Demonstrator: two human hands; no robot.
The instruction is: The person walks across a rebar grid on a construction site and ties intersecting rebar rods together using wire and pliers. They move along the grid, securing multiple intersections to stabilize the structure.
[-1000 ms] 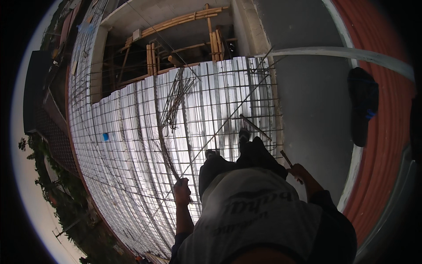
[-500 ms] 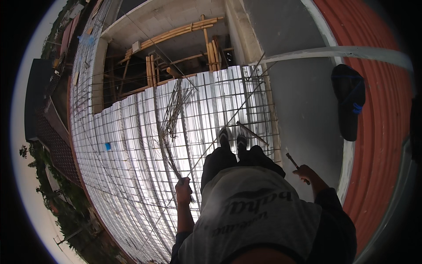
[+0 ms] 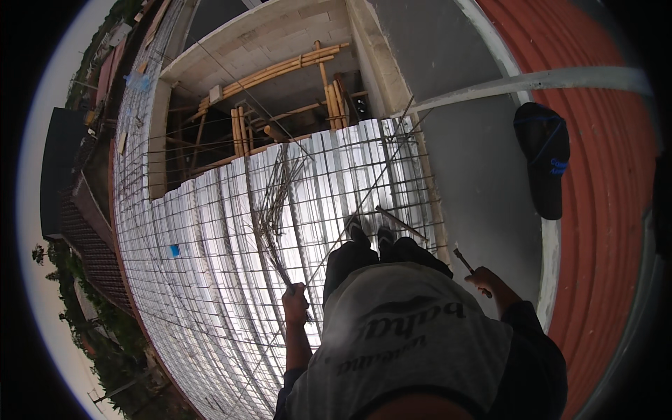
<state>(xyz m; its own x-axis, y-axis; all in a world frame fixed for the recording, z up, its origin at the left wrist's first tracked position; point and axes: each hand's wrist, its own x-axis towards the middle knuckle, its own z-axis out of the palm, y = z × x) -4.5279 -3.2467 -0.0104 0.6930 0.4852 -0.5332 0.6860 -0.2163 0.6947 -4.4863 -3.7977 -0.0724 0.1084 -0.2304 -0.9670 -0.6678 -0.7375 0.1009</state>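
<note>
Gripping wire bundle [image 3: 281, 273] jutting ahead of left fingers [image 3: 297, 302] | right fingers [image 3: 479, 279] curled round tool [image 3: 463, 260]

Left hand [image 3: 296, 301]: curled into a grip, out beside the torso [image 3: 413, 329].
Left forearm [image 3: 297, 344]: nearly straight behind that hand.
Right hand [image 3: 481, 278]: also curled in a grip, well apart from the left.
Right forearm [image 3: 505, 297]: slanting inward to its hand.
Feet [image 3: 358, 232]: ahead of and between both hands.

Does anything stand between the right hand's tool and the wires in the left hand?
In this view, yes: the person's trousers and shirt lie between the tool in the right hand and the wires in the left hand.
</note>
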